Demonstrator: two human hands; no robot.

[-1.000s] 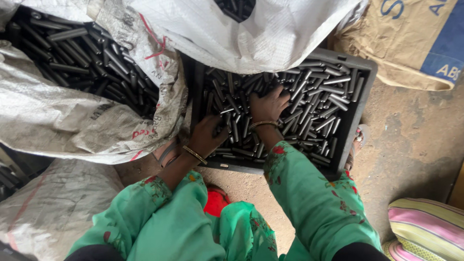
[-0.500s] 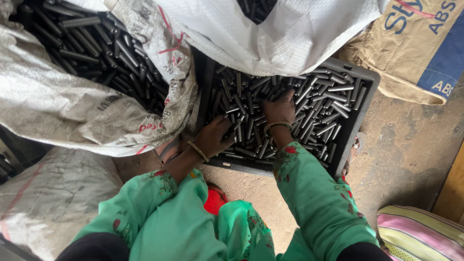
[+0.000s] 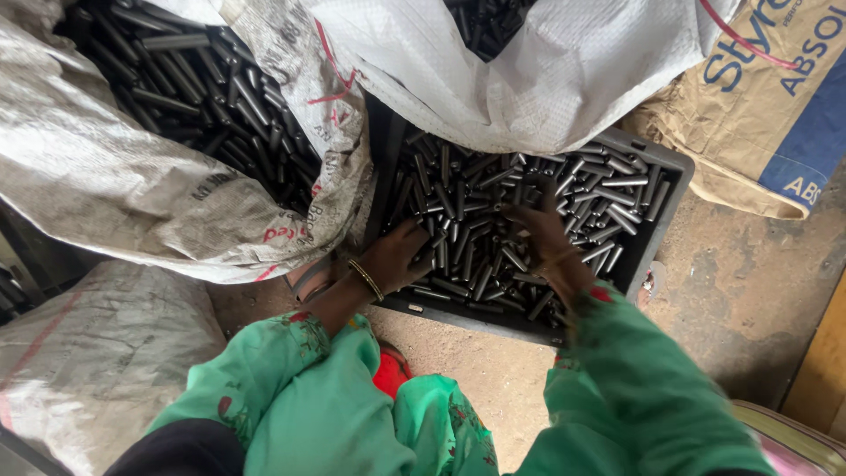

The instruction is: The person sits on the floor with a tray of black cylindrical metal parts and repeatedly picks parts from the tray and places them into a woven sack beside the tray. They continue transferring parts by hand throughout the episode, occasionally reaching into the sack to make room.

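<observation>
Step in hand, by my read: sorting or gathering pins [image 3: 493, 220] in the crate [image 3: 663, 211]. Both hands are down in the pile.

Left hand [image 3: 397, 257]: at the crate's near-left corner, fingers curled down onto the pins, palm hidden. Looks closed over a few, but can't tell what it actually grips. Bangle [image 3: 366, 279] on the wrist.

Right hand [image 3: 542, 234]: mid-crate, motion-blurred, fingers bent into the pile. Can't tell if it's open or holding anything.

Next move likely calls for a firm pinch or scoop: the pins are smooth, round and loose, so they'll roll and slip out of a lazy grip.

Pins: short dark metal cylinders, dull sheen, some ends lighter grey. They lie criss-cross, filling the black plastic crate, which sits on the dirt floor [image 3: 749, 300].

Around: an open woven sack [image 3: 132, 185] on the left, full of the same pins, its edge draped over the crate's left rim. A second white sack [image 3: 546, 79] overhangs the far rim. A brown bag [image 3: 749, 132] lies to the right.
</observation>
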